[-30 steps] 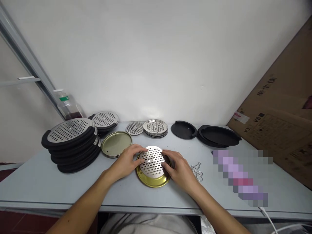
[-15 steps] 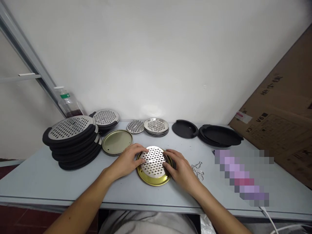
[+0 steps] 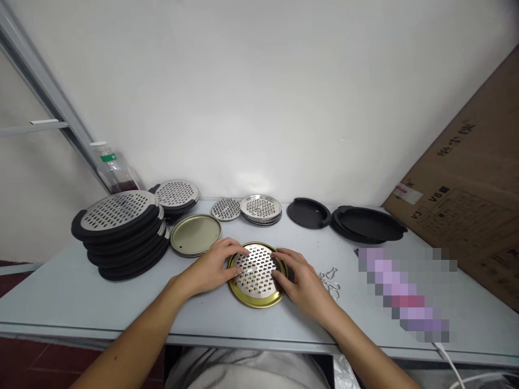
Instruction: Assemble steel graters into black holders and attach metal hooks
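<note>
A round metal grater plate with rows of raised holes lies over a shiny gold round lid at the table's front. The gold rim shows all round it, widest on the side nearest me. My left hand holds the grater plate at its left edge, thumb and forefinger on the metal. At the right edge, my right hand grips it with thumb and fingertips, partly covering the gold rim. Several small bent wire pieces lie just right of my right hand.
Stacked black-rimmed graters stand at left, a smaller stack behind. Dull gold lids, a loose grater disc, stacked metal discs and black holders line the back. A carton leans at right; a blurred purple item lies before it.
The grater plate has shifted slightly toward me over the gold lid, and more gold rim shows at its far edge. Both hands keep nearly the same place.
</note>
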`<state>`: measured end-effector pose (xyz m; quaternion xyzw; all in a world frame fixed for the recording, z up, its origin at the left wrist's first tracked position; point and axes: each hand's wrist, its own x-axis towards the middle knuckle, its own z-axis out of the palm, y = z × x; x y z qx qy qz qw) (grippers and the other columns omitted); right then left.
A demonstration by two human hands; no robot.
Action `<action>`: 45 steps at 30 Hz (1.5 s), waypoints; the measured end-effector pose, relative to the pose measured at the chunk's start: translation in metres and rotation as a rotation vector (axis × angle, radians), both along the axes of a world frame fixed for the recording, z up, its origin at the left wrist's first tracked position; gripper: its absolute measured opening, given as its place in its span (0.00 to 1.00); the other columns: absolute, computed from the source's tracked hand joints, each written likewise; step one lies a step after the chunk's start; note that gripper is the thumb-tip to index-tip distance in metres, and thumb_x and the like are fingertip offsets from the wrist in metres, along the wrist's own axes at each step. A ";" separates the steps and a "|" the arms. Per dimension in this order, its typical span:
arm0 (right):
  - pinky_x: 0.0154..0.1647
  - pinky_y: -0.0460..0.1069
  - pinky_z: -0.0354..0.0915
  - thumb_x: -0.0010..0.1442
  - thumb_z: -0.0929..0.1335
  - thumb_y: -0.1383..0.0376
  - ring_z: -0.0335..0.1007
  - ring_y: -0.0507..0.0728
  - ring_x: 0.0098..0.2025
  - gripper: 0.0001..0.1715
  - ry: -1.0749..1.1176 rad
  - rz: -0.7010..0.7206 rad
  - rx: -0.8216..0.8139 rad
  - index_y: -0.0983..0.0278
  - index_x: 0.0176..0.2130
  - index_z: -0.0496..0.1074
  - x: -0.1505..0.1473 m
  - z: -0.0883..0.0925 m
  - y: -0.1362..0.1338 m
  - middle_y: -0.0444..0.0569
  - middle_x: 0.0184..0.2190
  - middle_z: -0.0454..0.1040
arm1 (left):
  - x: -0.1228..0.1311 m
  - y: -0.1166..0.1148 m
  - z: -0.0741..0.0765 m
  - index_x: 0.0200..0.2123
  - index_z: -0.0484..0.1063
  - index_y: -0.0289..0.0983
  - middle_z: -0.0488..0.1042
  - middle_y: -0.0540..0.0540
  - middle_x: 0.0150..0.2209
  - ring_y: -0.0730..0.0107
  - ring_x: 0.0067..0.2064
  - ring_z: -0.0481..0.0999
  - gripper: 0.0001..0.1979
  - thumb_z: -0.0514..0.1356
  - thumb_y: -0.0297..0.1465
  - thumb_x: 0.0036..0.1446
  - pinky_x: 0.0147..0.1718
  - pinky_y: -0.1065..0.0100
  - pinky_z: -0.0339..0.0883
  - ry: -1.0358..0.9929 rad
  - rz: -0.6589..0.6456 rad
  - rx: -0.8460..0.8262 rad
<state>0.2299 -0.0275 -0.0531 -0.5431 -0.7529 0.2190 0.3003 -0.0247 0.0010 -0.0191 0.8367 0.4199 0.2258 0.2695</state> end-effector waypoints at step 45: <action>0.69 0.63 0.53 0.45 0.79 0.51 0.43 0.68 0.71 0.67 0.000 0.361 0.015 0.51 0.71 0.42 -0.001 0.013 -0.021 0.54 0.70 0.48 | 0.000 -0.028 -0.013 0.68 0.50 0.49 0.60 0.43 0.65 0.48 0.67 0.54 0.57 0.77 0.40 0.38 0.65 0.47 0.54 -0.010 -0.085 0.018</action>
